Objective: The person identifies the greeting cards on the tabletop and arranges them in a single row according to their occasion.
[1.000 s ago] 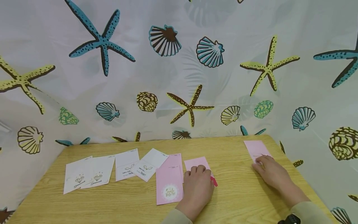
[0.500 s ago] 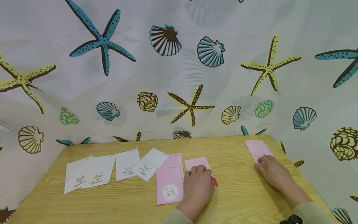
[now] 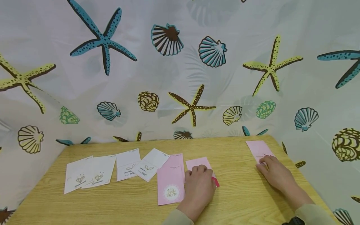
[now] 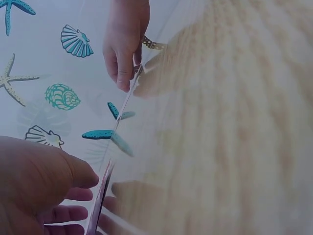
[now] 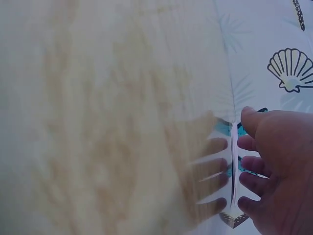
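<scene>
While flat fingers press cards | left hand (image 3: pixel 199 184) mid-table (image 3: pixel 239 200) | right hand (image 3: pixel 277 175) near right edge

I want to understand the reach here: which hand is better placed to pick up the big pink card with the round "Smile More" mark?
Probably the left hand: it rests on the small pink card directly beside the big pink card. The right hand lies far off on another pink card near the table edge.

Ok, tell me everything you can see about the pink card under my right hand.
The pink card is a pale pink rectangle that looks like thin paper or card, lying flat near the far right corner of the wooden table. Its long side angles slightly leftward going away from you. Faint small print shows near its lower part, unreadable. The right hand rests its fingertips on the near end; nothing else touches it.
</scene>
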`<state>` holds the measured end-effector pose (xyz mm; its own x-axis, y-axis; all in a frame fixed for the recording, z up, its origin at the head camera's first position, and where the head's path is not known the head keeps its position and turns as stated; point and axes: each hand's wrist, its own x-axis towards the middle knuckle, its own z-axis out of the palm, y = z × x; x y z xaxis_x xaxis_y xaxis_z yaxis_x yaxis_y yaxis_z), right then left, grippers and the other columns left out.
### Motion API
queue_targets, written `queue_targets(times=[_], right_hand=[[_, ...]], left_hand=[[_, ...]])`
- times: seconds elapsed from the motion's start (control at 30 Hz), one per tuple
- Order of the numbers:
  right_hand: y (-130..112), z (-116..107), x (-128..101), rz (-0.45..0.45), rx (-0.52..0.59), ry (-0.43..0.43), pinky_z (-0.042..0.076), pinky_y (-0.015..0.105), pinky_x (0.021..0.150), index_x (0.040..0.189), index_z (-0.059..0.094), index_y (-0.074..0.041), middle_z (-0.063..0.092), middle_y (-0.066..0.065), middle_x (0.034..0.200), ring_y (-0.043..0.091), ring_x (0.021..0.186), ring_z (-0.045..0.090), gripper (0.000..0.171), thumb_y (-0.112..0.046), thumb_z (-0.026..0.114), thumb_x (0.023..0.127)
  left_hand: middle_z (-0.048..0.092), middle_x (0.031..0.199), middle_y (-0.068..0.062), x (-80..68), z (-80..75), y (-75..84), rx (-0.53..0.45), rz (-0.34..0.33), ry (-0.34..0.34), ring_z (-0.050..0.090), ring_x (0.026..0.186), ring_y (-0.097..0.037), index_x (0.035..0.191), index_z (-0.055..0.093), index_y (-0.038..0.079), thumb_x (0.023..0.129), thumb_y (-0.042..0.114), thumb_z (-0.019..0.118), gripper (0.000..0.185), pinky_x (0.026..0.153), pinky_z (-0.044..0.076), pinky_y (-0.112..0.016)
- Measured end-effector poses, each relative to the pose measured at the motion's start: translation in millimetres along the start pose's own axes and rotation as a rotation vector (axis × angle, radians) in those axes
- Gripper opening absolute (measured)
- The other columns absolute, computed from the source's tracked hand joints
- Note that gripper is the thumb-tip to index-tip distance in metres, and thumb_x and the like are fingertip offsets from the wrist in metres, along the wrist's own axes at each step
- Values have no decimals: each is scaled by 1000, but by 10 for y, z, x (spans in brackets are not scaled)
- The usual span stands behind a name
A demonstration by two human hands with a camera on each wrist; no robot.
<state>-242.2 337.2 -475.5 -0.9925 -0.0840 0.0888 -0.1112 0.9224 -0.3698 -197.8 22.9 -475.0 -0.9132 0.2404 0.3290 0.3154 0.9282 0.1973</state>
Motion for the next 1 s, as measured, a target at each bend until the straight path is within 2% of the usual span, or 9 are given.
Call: queue_targets(times=[0.2, 0.33, 0.53, 0.77, 0.9, 1.0], right_hand=[[-111, -15, -62, -43, 42, 78, 42, 72, 113, 147, 62, 6, 51, 35, 155, 58, 143, 50, 50, -33, 60, 116], [-243, -41, -110, -42, 138, 90, 40, 71, 115, 150, 58, 6, 53, 34, 156, 56, 145, 48, 53, -34, 60, 116], [-455, -60, -191, 4, 285, 12, 36, 72, 119, 161, 47, 5, 44, 32, 165, 56, 150, 44, 68, -46, 55, 117], [-701, -19, -248, 46, 366, -74, 28, 71, 124, 168, 39, 0, 36, 29, 172, 53, 159, 31, 77, -56, 51, 116], [-841, 10, -269, 45, 404, -98, 30, 69, 124, 169, 38, -2, 37, 27, 172, 51, 158, 34, 79, -58, 52, 114], [-945, 33, -276, 31, 440, -109, 35, 67, 123, 168, 40, -1, 40, 27, 171, 50, 155, 40, 76, -54, 55, 115]], left_hand=[[71, 125, -5, 10, -35, -63, -47, -46, 44, 64, 118, -30, 125, 81, 16, 100, 32, 82, 30, 94, 51, -55], [71, 124, -7, 2, -96, -133, -98, -86, 58, 64, 116, -32, 130, 78, 15, 100, 32, 82, 35, 93, 50, -55], [71, 120, -11, -47, -213, -253, -159, -126, 86, 63, 112, -35, 133, 76, 11, 98, 28, 86, 41, 92, 49, -55], [67, 119, -11, -146, -292, -376, -152, -170, 28, 60, 112, -34, 136, 75, 8, 97, 33, 86, 47, 93, 48, -55], [66, 121, -13, -214, -300, -445, -169, -192, 36, 58, 114, -34, 134, 76, 6, 94, 35, 89, 51, 94, 46, -56], [66, 123, -14, -267, -295, -496, -173, -200, 48, 58, 118, -36, 134, 77, 6, 91, 38, 92, 55, 95, 46, -57]])
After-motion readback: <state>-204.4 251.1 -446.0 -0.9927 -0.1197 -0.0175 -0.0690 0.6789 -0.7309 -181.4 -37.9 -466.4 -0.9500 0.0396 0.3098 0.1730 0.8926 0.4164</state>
